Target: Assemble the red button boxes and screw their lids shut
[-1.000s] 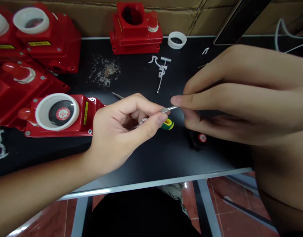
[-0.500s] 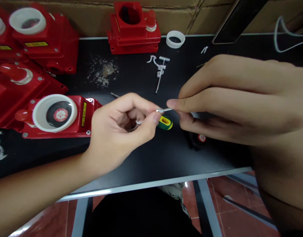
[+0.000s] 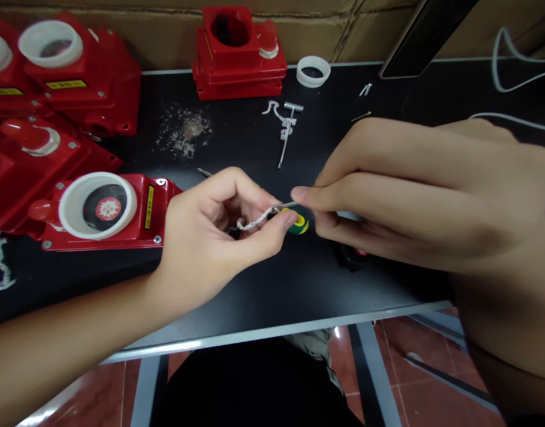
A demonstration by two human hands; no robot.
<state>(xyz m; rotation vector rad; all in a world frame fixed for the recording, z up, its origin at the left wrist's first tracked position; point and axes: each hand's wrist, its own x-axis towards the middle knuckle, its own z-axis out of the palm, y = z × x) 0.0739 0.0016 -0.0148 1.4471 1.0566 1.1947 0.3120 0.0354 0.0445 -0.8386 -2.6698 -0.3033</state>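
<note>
My left hand (image 3: 219, 225) is closed in a loose pinch around a twisted white cord (image 3: 254, 223), its thumb and forefinger slightly apart at the tips. A thin metal rod (image 3: 286, 205) meets the cord there. My right hand (image 3: 414, 190) pinches the rod's other end between thumb and fingers. Beneath my left hand lies a screwdriver with a green and yellow handle (image 3: 300, 225); its shaft is mostly hidden. Beyond both hands rests a T-shaped metal piece (image 3: 284, 145) with white cord wound on it.
Several red housings with white rings, such as the nearest one (image 3: 141, 204), crowd the left. Another red housing (image 3: 239, 74) and a loose white ring (image 3: 314, 72) stand at the back. Shavings (image 3: 185, 129) litter the black table (image 3: 272, 296). A dark upright panel (image 3: 426, 41) leans behind.
My left thumb has shifted right and opened slightly, exposing more white cord. My right hand has moved a little left with the rod.
</note>
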